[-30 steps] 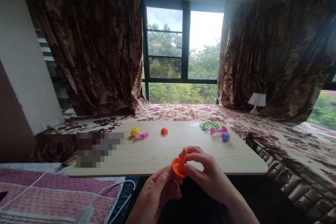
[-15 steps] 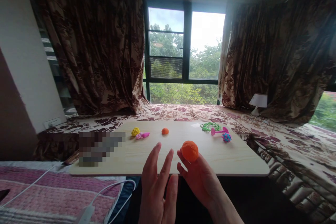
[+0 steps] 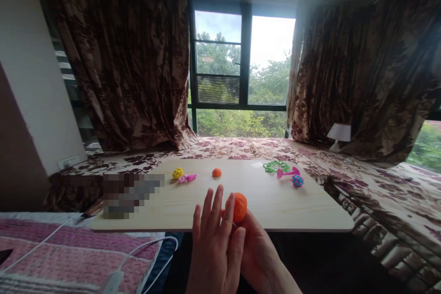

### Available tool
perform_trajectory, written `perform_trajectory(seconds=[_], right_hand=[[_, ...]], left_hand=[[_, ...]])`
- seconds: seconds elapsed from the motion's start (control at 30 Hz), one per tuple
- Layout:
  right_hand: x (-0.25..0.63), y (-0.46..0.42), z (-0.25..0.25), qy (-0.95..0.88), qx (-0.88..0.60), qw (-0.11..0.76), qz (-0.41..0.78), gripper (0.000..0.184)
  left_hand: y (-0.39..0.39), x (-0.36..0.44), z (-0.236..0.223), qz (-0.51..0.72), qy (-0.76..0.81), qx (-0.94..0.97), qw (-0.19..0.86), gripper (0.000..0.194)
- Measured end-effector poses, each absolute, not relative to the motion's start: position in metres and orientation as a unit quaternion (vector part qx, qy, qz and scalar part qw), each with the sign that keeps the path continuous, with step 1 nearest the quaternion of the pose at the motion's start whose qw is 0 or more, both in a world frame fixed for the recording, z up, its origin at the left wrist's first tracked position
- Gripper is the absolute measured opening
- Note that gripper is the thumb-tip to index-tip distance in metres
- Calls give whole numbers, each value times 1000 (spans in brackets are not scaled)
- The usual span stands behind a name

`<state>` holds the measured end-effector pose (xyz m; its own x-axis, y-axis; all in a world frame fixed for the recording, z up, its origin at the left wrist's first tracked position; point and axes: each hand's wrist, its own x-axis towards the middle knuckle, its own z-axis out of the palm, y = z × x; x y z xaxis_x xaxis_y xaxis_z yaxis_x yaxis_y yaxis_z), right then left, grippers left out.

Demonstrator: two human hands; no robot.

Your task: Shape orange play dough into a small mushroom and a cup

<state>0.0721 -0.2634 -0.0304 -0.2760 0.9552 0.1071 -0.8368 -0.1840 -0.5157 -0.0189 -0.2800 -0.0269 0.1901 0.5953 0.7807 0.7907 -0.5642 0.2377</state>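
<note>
An orange ball [image 3: 240, 206], with a lumpy surface like modelling clay, is in my right hand [image 3: 258, 250] above the table's near edge. The right fingers are mostly hidden behind my left hand and the ball. My left hand [image 3: 216, 243] has its fingers stretched out, back towards me. Its index finger overlaps the ball's left side; whether it presses on the ball I cannot tell. Beyond the hands, a smaller orange lump [image 3: 216, 172] sits on the pale wooden table [image 3: 296, 211].
On the table's left lie a yellow lump [image 3: 178, 173] and a pink twisted piece [image 3: 187, 178]. At the right are green beads [image 3: 275, 166], a pink dumbbell-shaped toy [image 3: 288, 173] and a blue-pink spiky ball [image 3: 297, 181]. A white cable [image 3: 146, 242] crosses the bed at lower left.
My right hand has carried the orange ball a little left and down. My left hand has moved right, so its fingers now overlap the ball and the right hand.
</note>
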Motion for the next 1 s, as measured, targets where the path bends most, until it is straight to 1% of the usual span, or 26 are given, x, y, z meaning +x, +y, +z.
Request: perform_trajectory(seconds=[0.13, 0.33, 0.43, 0.57, 0.73, 0.8, 0.87, 0.93, 1.0], right_hand=[[76, -259, -35, -271, -156, 604, 733, 29], [78, -262, -35, -345, -197, 602, 693, 28], [79, -261, -37, -355, -196, 601, 689, 26], [80, -259, -39, -332, -176, 616, 692, 22], [80, -258, -37, -332, -161, 630, 683, 17], [80, -257, -36, -340, -173, 627, 679, 20], [81, -258, -33, -363, -194, 628, 660, 23], [83, -260, -28, -429, -233, 637, 597, 23], [85, -264, -21, -538, -288, 645, 461, 17]], left_hand=[[-278, -25, -23, -488, -460, -736, 94, 54], [-280, -25, -19, -434, -463, -764, 119, 53], [-279, -20, -22, -430, -473, -758, 133, 52], [-280, -19, -22, -423, -472, -763, 125, 53], [-281, -15, -21, -456, -467, -750, 103, 53], [-282, -12, -22, -471, -452, -756, 42, 52], [-283, -12, -21, -524, -439, -724, -87, 50], [-284, -15, -17, -599, -414, -620, -292, 47], [-283, -22, -11, -634, -340, -458, -522, 48]])
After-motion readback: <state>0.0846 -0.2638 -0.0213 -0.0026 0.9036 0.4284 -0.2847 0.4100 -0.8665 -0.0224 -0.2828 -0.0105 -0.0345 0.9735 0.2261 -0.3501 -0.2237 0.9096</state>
